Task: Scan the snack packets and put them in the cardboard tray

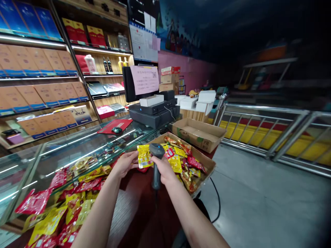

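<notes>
Lit shelves (103,50) stand beyond a dark-red tabletop (137,199); hands (167,169) grip a packet (143,155) and scanner (156,179).

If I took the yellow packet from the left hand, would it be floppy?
The yellow packet is probably flexible: similar packets at lower left look rumpled. Their gloss suggests it may be slippery. Looking small, it's likely light.

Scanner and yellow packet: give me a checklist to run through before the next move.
1. Scanner held in right grip: ok.
2. Yellow packet held in left grip: ok.
3. Packet's small print legible: cannot tell, too small.
4. Scanner's window aimed at packet: cannot tell, front hidden.
5. Loose packets stacked neatly: not ok, heaped at left.
6. Box of packets open on top: ok.
</notes>
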{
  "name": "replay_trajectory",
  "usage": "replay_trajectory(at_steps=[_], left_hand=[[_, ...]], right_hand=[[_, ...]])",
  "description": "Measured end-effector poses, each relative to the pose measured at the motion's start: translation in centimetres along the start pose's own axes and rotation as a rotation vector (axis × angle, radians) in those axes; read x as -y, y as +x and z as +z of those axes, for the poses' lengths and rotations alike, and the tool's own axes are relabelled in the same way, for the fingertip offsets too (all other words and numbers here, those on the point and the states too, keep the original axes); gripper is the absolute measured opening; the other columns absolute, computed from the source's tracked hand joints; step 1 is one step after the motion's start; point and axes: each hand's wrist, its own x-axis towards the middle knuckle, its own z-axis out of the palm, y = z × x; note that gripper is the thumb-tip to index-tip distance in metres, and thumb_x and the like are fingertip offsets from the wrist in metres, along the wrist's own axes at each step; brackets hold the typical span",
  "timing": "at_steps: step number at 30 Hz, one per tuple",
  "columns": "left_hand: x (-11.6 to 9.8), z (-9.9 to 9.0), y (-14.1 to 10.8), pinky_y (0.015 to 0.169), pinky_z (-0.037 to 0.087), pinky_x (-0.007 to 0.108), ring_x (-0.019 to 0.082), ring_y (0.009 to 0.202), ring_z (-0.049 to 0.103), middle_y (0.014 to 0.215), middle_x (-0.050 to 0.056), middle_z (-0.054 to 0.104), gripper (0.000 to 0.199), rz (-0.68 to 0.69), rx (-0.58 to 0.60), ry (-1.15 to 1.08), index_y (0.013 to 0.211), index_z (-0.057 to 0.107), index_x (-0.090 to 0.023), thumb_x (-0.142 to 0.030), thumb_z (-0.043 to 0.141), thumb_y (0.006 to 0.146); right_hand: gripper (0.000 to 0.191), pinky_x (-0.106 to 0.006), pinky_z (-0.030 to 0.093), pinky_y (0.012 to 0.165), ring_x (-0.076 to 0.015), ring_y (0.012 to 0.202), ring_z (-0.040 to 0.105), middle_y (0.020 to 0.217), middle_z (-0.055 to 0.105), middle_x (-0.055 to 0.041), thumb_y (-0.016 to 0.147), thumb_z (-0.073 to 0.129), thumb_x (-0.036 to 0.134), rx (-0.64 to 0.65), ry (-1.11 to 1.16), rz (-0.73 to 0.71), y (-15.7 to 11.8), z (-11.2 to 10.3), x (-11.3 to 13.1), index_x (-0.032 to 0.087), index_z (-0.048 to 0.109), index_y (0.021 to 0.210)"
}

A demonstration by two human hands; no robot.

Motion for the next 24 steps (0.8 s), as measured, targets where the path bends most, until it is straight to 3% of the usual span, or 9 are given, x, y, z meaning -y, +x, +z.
replay_trajectory(at_steps=[4, 8, 13, 18, 21, 24], left_hand=[[-0.6, 5.0, 1.2, 0.068, 0.057, 0.032, 0.022, 0.081, 0.068, 0.091, 0.014, 0.071, 0.033, 0.014, 0.077, 0.028, 0.102, 0.066, -0.01, -0.033, 0.068, 0.077], [0.0, 10.0, 2.6, 0.064, 0.058, 0.029, 0.02, 0.081, 0.068, 0.094, 0.013, 0.07, 0.036, 0.0, 0.16, 0.092, 0.1, 0.068, -0.013, -0.038, 0.07, 0.075], [1.1, 13.1, 3.5, 0.065, 0.059, 0.031, 0.023, 0.091, 0.067, 0.106, 0.014, 0.067, 0.039, -0.002, 0.167, 0.137, 0.1, 0.069, -0.012, -0.041, 0.071, 0.073], [1.4, 12.1, 2.9, 0.068, 0.059, 0.032, 0.024, 0.092, 0.066, 0.109, 0.016, 0.066, 0.04, 0.002, 0.142, 0.11, 0.102, 0.069, -0.011, -0.04, 0.071, 0.074], [1.5, 9.5, 1.7, 0.066, 0.059, 0.033, 0.025, 0.091, 0.067, 0.107, 0.016, 0.066, 0.038, -0.005, 0.069, 0.074, 0.098, 0.069, -0.01, -0.039, 0.072, 0.073], [1.7, 5.6, 0.0, 0.066, 0.058, 0.033, 0.025, 0.092, 0.067, 0.107, 0.015, 0.067, 0.037, 0.018, -0.053, 0.071, 0.097, 0.069, -0.011, -0.039, 0.073, 0.072]], right_hand=[[0.025, -0.025, 0.045, 0.06, -0.0142, 0.063, 0.06, 0.068, 0.066, 0.0008, 0.056, 0.067, 0.024, -0.105, -0.004, -0.022, -0.7, -3.2, 3.4, 0.016, 0.067, 0.081], [0.03, -0.026, 0.047, 0.066, -0.0161, 0.071, 0.062, 0.075, 0.069, -0.0009, 0.055, 0.068, 0.023, -0.199, 0.02, -0.09, -1.8, -7.4, 5.9, 0.016, 0.067, 0.084], [0.031, -0.028, 0.047, 0.068, -0.0201, 0.08, 0.063, 0.082, 0.07, -0.0027, 0.058, 0.067, 0.026, -0.296, -0.046, -0.198, -2.5, -11.3, 7.1, 0.016, 0.067, 0.088], [0.033, -0.029, 0.047, 0.075, -0.0215, 0.089, 0.063, 0.09, 0.071, -0.0046, 0.058, 0.068, 0.024, -0.306, -0.057, -0.233, -2.9, -10.8, 6.7, 0.015, 0.068, 0.089], [0.03, -0.029, 0.046, 0.078, -0.0214, 0.092, 0.062, 0.088, 0.071, -0.004, 0.059, 0.068, 0.024, -0.22, -0.061, -0.201, -3.0, -8.5, 5.4, 0.016, 0.069, 0.088], [0.027, -0.029, 0.046, 0.08, -0.0211, 0.092, 0.062, 0.088, 0.071, -0.0041, 0.059, 0.068, 0.025, -0.117, -0.064, -0.136, -2.7, -5.5, 3.4, 0.017, 0.069, 0.085]])
